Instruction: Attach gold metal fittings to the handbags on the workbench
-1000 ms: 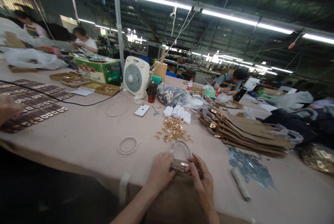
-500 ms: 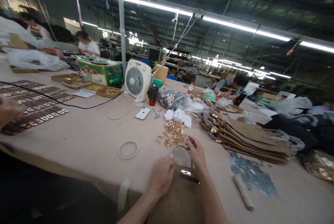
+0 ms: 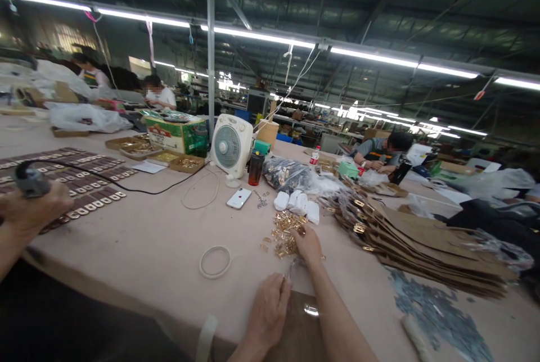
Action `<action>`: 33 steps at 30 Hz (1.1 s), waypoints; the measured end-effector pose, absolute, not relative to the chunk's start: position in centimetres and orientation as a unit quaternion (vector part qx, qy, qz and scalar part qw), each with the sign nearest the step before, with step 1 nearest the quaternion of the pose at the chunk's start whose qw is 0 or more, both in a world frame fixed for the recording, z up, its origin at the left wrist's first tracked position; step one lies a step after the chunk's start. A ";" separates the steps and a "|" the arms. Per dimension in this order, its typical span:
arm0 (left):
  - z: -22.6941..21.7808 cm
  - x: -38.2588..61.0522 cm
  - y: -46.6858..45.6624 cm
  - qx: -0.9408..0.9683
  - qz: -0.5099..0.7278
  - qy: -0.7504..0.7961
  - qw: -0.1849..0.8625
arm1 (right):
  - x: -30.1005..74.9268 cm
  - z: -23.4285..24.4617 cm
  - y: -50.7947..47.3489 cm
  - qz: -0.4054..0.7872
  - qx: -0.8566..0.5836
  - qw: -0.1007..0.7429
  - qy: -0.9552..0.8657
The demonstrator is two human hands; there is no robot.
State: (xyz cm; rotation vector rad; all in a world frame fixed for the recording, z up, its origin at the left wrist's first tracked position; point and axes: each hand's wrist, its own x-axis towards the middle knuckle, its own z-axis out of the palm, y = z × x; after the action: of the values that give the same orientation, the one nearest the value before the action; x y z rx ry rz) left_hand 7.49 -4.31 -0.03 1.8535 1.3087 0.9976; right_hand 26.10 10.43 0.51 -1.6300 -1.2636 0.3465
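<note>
My left hand (image 3: 270,306) is closed, with a clear plastic strip (image 3: 292,266) showing at its fingertips. It rests over the left edge of a brown panel (image 3: 301,331), which has a shiny metal fitting (image 3: 311,310) near its top. Reaching past the panel, my right hand (image 3: 309,245) has its fingers curled together at the pile of small gold metal fittings (image 3: 283,230). Whatever its fingertips pinch is hidden among the pieces. A few loose fittings (image 3: 265,247) lie left of the pile.
A white tape ring (image 3: 215,262) and a phone (image 3: 239,198) lie to the left. Brown panels (image 3: 422,238) are stacked on the right, beside grey scraps (image 3: 442,306). A fan (image 3: 232,145) stands behind. At far left, another person's hand (image 3: 37,204) holds a corded tool (image 3: 31,181).
My right hand has moved from the clear strip to the gold pile, and the loop between my hands is gone. The view has shifted left, showing more of the other person's hand and tool.
</note>
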 end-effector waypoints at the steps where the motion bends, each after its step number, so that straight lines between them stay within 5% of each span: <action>1: -0.1 7.5 -4.3 0.708 0.380 0.498 0.327 | 26.0 0.4 10.5 0.139 -0.678 0.502 -0.519; 14: 0.7 7.2 -4.0 0.676 0.430 0.465 0.377 | 26.1 1.1 9.4 0.185 -0.608 0.610 -0.473; 19: 0.7 7.1 -3.8 0.630 0.465 0.464 0.414 | 25.0 3.0 5.5 0.287 -0.519 0.663 -0.457; 24: 0.5 6.9 -3.7 0.649 0.474 0.448 0.392 | 23.9 3.8 -1.9 0.399 -0.473 0.622 -0.479; 33: 1.2 6.8 -3.9 0.696 0.468 0.350 0.417 | 22.8 2.3 -8.1 0.431 -0.496 0.581 -0.480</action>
State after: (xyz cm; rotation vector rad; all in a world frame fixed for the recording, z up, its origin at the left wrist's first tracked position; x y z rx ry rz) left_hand 6.83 -3.91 1.17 1.7475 0.8781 1.1745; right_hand 22.82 -8.07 2.28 -1.1601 -1.1219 1.0079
